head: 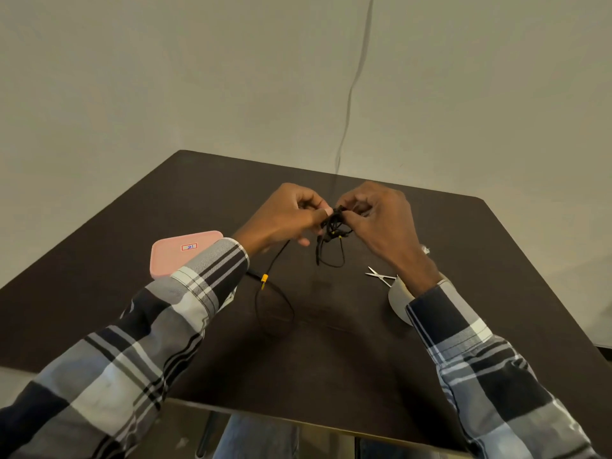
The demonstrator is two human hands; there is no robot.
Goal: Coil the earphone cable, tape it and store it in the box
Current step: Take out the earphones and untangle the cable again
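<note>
Hands meet above the dark brown table (364, 342): our left hand (284, 217) and right hand (381, 220) each pinch the tangled black earphone cable (334, 226) with curled fingers. Its loose end with a yellow plug (264, 279) trails onto the table. Nearby lie the closed pink box (175, 253), small steel scissors (379, 275) and a pale tape roll (399, 301).

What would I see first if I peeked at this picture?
First, two hands, the left hand and the right hand, pinching a tangled black earphone cable above the middle of the dark brown table. Next, a flat pink box with rounded corners on the table's left side, and small silver scissors beside a grey tape roll on the right.
</note>
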